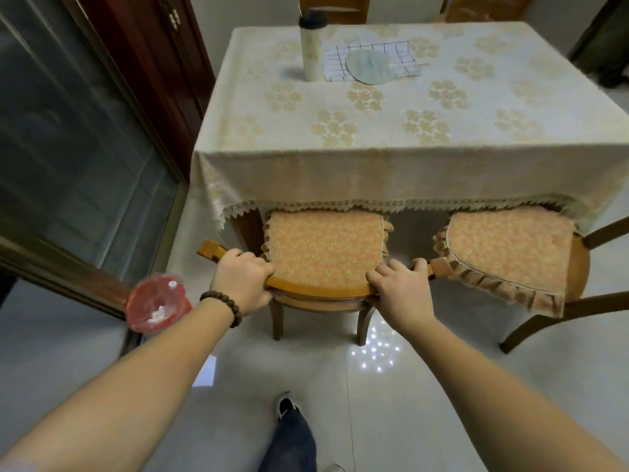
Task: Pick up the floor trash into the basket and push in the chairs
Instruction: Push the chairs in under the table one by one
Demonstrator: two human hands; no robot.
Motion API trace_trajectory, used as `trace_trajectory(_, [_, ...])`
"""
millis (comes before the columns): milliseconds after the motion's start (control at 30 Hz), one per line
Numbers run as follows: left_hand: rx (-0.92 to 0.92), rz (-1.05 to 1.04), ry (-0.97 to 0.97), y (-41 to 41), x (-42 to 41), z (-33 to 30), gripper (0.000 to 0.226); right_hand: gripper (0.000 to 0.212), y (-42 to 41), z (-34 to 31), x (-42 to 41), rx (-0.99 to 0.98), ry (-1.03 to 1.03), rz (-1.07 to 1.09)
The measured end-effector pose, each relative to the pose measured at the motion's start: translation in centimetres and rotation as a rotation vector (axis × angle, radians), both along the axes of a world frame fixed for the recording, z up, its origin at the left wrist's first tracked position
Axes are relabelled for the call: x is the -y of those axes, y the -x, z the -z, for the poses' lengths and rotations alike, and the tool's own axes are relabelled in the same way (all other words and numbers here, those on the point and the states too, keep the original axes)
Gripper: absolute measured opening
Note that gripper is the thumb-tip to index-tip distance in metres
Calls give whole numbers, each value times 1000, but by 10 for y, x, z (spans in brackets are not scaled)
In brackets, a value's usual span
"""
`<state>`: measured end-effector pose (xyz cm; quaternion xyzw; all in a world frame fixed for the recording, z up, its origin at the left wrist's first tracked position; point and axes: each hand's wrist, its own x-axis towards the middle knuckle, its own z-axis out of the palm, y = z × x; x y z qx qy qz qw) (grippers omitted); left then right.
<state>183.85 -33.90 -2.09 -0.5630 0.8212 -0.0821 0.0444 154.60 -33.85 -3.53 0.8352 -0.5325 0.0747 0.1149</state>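
A wooden chair (323, 291) with an orange patterned cushion stands in front of me, its seat partly under the table's lace-edged cloth. My left hand (243, 279) grips the curved top rail of the chair's back on the left side. My right hand (400, 286) grips the same rail on the right side. A second chair (578, 267) with a matching cushion stands to the right, turned at an angle, its seat front under the cloth edge. A red basket (158, 303) lined with clear plastic sits on the floor at the left, with white scraps inside.
The table (408, 137) carries a cream flowered cloth, a tall white bottle (311, 46), a checked cloth and a round fan. A dark glass sliding door and wooden frame run along the left. My shoe and trouser leg (289, 434) show on the glossy tile floor.
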Motion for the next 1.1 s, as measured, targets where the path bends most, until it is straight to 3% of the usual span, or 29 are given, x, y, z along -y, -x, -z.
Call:
trace_trajectory(467, [-19,-108,-38,-22,136,-3,18,27,-25,-3,156,-79,-94,-9])
trace_trajectory(1100, [41,-222,-123,-39,264,-11,26,22,-56,-14,296,-124,-219,-26])
